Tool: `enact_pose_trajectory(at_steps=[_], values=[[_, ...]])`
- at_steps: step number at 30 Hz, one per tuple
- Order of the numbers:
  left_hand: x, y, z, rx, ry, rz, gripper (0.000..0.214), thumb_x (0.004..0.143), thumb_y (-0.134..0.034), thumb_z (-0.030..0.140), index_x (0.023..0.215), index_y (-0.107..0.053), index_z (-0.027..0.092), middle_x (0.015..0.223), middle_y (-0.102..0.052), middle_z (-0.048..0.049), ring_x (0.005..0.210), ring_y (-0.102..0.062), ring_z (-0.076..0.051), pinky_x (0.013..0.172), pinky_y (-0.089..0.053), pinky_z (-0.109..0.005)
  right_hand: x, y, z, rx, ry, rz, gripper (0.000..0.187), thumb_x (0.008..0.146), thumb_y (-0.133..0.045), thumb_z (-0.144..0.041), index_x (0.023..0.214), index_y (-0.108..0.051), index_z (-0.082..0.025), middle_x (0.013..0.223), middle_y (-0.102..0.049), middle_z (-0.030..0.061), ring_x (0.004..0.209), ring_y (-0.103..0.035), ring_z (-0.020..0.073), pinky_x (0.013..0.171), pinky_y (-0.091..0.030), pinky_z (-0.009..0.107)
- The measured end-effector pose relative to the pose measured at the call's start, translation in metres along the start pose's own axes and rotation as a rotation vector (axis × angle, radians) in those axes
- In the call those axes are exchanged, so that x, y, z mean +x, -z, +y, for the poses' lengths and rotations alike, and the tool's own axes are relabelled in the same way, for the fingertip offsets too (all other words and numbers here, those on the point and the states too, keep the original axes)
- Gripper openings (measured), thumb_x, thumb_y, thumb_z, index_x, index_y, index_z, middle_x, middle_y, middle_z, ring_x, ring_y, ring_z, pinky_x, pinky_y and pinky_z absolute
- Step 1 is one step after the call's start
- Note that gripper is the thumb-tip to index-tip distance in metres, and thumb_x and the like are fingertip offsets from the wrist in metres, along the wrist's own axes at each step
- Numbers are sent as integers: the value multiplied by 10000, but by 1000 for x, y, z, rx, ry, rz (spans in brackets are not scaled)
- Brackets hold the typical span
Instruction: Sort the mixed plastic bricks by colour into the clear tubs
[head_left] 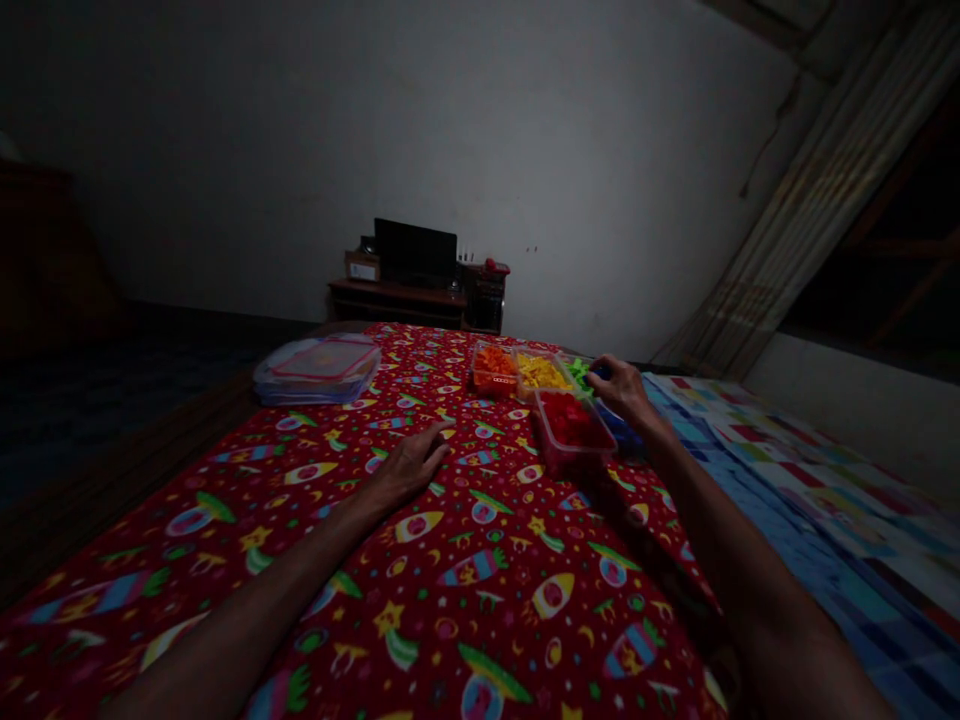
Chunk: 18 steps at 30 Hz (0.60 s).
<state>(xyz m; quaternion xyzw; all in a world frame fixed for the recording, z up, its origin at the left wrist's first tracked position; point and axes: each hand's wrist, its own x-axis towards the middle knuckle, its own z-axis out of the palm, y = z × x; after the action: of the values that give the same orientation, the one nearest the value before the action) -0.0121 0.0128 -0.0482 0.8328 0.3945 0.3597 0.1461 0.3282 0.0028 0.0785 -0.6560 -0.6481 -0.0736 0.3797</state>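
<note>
My left hand (411,462) rests on the red patterned cloth (480,540), fingers stretched out and thumb apart, holding nothing. Over the far right containers is my right hand (621,388), its thumb and fingers pinched together. A dark blue spot shows at its fingertips, too small and dim to name. Just beyond it are bright green pieces (577,374). Below it a container of dark blue pieces (619,418) is partly hidden by the hand and wrist. A clear tub of red pieces (571,422) stands nearest me, with yellow pieces (541,372) and orange pieces (495,362) in tubs behind.
Stacked clear plastic lids (319,370), one edged in pink, lie at the cloth's left edge. A blue checked cloth (757,500) spreads along the right side. Farther back, a dark monitor (415,252) stands on a low desk (397,298) against the wall.
</note>
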Motion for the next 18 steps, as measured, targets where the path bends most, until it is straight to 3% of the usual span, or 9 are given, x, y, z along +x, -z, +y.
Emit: enact_pose_trajectory(at_steps=[3, 5, 7, 9, 11, 16, 18], values=[[1, 1, 0, 10, 4, -6, 396, 859, -409, 305, 1209, -538, 173, 815, -686, -42, 729, -647, -180, 692, -496, -291, 7, 28, 44, -216, -12, -72, 226, 749, -533, -273, 873, -676, -150, 665, -650, 49, 642, -591, 169, 617, -415, 259], [1, 2, 1, 27, 1, -11, 381, 854, -403, 296, 1176, -564, 173, 840, -699, -53, 756, -658, -192, 711, -504, -300, 10, 40, 67, -311, -32, -160, 239, 758, -568, -343, 855, -690, -162, 712, -672, 76, 689, -610, 192, 616, -415, 265], [1, 3, 1, 42, -10, -10, 362, 851, -403, 296, 1140, -587, 178, 883, -709, -61, 794, -664, -200, 745, -510, -310, 13, 45, 81, -392, -77, -150, 271, 771, -575, -394, 846, -703, -168, 791, -689, 112, 758, -623, 217, 628, -416, 277], [1, 3, 1, 48, -24, -6, 343, 851, -406, 301, 1099, -609, 180, 936, -712, -70, 829, -667, -206, 775, -514, -317, 17, 46, 90, -413, -94, -142, 286, 807, -538, -376, 872, -712, -158, 850, -692, 141, 802, -627, 225, 644, -415, 289], [1, 3, 0, 49, -36, 2, 326, 847, -409, 304, 1054, -628, 179, 962, -712, -77, 845, -667, -209, 785, -517, -318, 19, 41, 97, -373, -61, -218, 264, 816, -519, -313, 881, -715, -149, 831, -694, 135, 770, -627, 207, 644, -416, 289], [1, 3, -3, 47, -70, -7, 264, 838, -425, 287, 936, -655, 205, 929, -716, -59, 821, -665, -200, 788, -524, -317, 14, 21, 122, -226, 9, -464, 232, 776, -518, -281, 632, -666, -176, 537, -625, 34, 494, -526, 143, 550, -418, 277], [1, 2, -4, 46, -83, -10, 251, 837, -429, 287, 905, -658, 213, 917, -714, -53, 819, -660, -197, 791, -524, -318, 9, 18, 131, -179, 2, -372, 269, 772, -518, -306, 563, -637, -186, 464, -580, 19, 451, -492, 134, 533, -415, 277]])
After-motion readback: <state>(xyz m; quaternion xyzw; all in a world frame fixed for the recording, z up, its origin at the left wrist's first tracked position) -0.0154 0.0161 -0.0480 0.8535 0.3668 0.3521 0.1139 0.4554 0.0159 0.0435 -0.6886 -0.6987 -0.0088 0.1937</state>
